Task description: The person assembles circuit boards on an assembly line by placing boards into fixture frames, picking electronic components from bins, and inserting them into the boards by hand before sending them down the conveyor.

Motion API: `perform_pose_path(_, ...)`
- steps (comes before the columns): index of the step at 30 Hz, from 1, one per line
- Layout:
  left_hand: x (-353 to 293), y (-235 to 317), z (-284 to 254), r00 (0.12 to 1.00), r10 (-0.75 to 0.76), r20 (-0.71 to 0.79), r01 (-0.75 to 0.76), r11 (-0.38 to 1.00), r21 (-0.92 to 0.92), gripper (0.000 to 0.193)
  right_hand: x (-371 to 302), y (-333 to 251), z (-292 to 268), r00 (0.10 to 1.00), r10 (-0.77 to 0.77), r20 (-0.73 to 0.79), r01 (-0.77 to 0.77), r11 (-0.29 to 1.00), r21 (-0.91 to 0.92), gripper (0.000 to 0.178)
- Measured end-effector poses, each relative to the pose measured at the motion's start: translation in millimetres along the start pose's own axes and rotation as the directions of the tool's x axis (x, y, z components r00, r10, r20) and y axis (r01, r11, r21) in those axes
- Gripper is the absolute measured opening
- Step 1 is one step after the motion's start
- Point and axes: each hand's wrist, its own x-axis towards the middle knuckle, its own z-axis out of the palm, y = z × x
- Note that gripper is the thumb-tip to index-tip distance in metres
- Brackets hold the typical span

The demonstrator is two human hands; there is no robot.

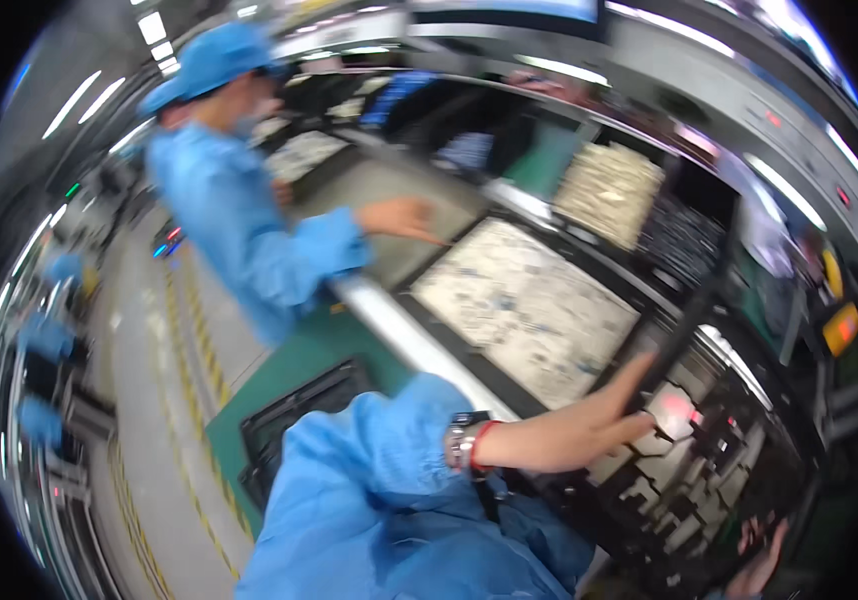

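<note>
My left hand (579, 430) reaches right from a blue sleeve, with a watch and a red band on the wrist. Its thumb and fingers close on the near-left rim of a black tray (691, 325). Pale and dark angular pieces (684, 490) fill the tray, which is tilted and smeared by motion. At the lower right, my right hand (761, 568) is at the tray's other side, partly cut off by dark surroundings, its fingers bent against the edge. Beyond my left hand lies a black-framed panel (524, 305) covered with small pale and dark pieces.
A co-worker in blue (224, 190) stands at the left, one hand (399, 217) over the bench. Another dark tray (294, 415) rests on the green surface (334, 340) near my sleeve. Bins of cream pieces (609, 195) and dark pieces (684, 240) stand behind the panel.
</note>
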Motion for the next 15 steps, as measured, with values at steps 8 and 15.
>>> perform_pose_path(8, 58, -62, 36, 0.929, -0.343, 0.137, 0.369, 0.882, -0.293, 0.073, 10, 4, -20, 0.967, 0.191, 0.17, -0.207, 0.975, 0.08, 0.04)
perform_pose_path(15, 79, -87, 36, 0.859, -0.5, 0.11, 0.505, 0.792, -0.343, 0.063, 36, -4, -10, 0.941, 0.278, 0.194, -0.319, 0.92, 0.229, 0.038)
